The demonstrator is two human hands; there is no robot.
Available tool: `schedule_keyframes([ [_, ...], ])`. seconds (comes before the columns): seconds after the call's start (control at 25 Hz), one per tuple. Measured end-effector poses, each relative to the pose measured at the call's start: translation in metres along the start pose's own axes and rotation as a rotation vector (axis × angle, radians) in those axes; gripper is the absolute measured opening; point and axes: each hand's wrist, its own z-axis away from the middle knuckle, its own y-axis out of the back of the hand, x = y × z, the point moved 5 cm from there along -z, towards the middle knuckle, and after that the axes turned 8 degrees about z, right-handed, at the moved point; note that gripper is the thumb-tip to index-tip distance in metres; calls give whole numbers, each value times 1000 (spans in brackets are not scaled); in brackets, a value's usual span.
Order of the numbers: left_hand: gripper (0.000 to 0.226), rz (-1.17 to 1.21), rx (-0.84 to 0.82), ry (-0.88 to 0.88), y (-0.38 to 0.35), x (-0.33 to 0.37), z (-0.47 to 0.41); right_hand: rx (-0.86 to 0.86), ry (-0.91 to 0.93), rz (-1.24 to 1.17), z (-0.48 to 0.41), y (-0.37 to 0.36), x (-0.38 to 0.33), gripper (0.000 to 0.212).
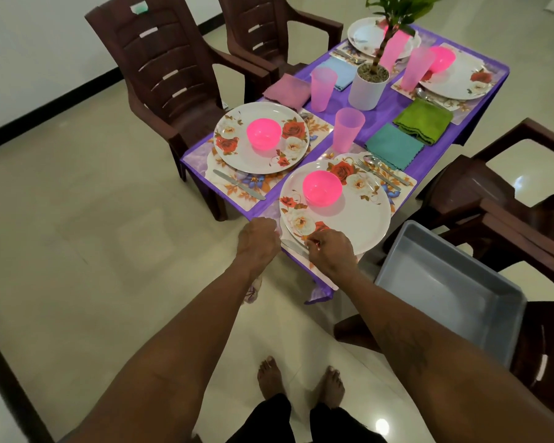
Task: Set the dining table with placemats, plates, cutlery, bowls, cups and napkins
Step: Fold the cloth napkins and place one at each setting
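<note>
Brown plastic chairs (160,75) ring the purple-covered tabletop (386,103); a grey tub (445,282) sits on the right one. Beside the nearest floral plate (359,219), the right hand (331,251) pinches a knife (293,246) in its fingers. The left hand (258,239) curls its fingers at the tabletop edge, grasp unclear.

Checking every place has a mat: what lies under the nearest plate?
A floral placemat shows beyond the plate's far right rim, with fork and spoon on it. The plate and the right hand, pinching a knife, cover its remainder.
</note>
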Motion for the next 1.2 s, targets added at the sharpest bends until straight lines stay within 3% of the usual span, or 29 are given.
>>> schedule_keyframes([
  [0.24, 30, 15, 37, -20, 55, -42, -30, 138, -51, -116, -45, -4, -60, 18],
  [0.52, 21, 20, 70, -11, 98, -103, -89, 107, -94, -201, -110, -34, -118, 19],
  [0.76, 23, -27, -59, -104, 99, -146, -165, 87, -194, -174, -175, -81, -140, 21],
  [0.96, 22, -103, -220, -253, 79, -159, -216, 166, -286, -114, -200, -92, -147, 21],
  [1.2, 22, -219, -318, -449, 73, -158, -230, 198, -221, -99, -186, -96, -154, 20],
])
